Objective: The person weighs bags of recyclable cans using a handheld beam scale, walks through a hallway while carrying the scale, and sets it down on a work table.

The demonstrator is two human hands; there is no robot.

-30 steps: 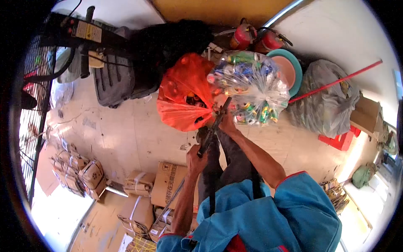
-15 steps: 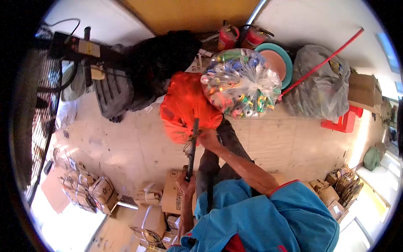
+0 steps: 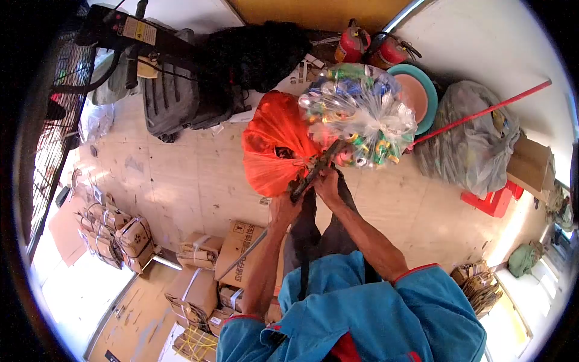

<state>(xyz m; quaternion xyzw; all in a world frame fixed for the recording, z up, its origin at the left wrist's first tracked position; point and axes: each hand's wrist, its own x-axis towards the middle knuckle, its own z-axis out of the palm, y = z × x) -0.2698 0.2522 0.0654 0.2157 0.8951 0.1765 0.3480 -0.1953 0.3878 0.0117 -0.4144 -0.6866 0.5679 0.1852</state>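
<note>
A full orange-red bag [image 3: 274,145] lies on the floor in front of me, its gathered neck turned toward my hands. Against that neck is a dark, thick rod [image 3: 315,172], slanting up to the right. My left hand [image 3: 286,210] is closed around its lower end; a thin grey bar [image 3: 244,252] runs down-left from behind that forearm. Farther up, my right hand [image 3: 327,186] is closed on the rod beside the bag's neck; its fingertips are partly hidden. Touching the orange bag on the right is a clear bag of crushed cans [image 3: 362,117].
Behind the cans are fire extinguishers [image 3: 351,45] and a teal basin [image 3: 429,90]. A red pole [image 3: 482,113] leans across a grey plastic bag [image 3: 467,145]. Bundled cardboard [image 3: 192,295] lies near my left side. Black machinery [image 3: 114,30] stands at the far left.
The rod has swung from nearly upright to slanting right. My left hand has moved up to the bag's neck, and my right hand slightly right and up. The view has shifted.
</note>
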